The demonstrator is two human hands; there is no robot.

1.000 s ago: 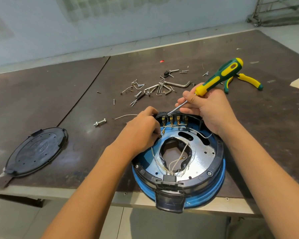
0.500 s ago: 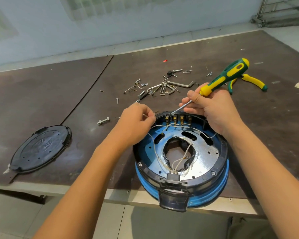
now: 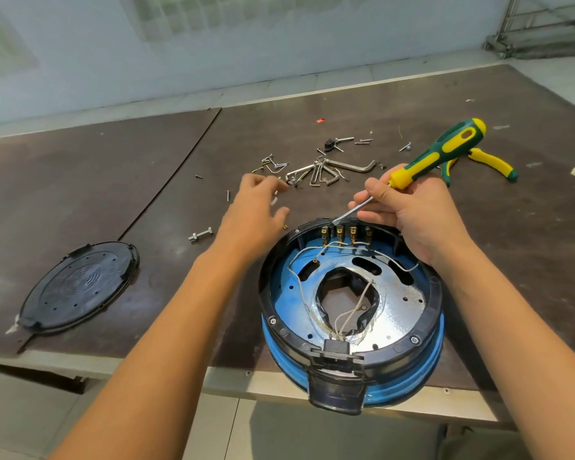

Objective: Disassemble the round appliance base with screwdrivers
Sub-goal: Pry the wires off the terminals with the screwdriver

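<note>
The round appliance base, blue with a black rim, lies open at the table's front edge, with white wires and a shiny metal plate showing inside. At its far rim sits a row of brass terminals. My right hand grips a green and yellow screwdriver by the shaft end of the handle, and its tip touches the leftmost terminal. My left hand hovers over the table left of the base, fingers loosely spread, near the loose screws. A tiny brass part lies just beside it.
The removed black round cover lies at the left. A heap of hex keys and screws is behind the base. A bolt rests left of my left hand. Yellow and green pliers lie at the far right.
My left hand has left the base's terminals and moved up and left toward the screw pile, its fingers opening. My right hand and the screwdriver have stayed at the terminals.
</note>
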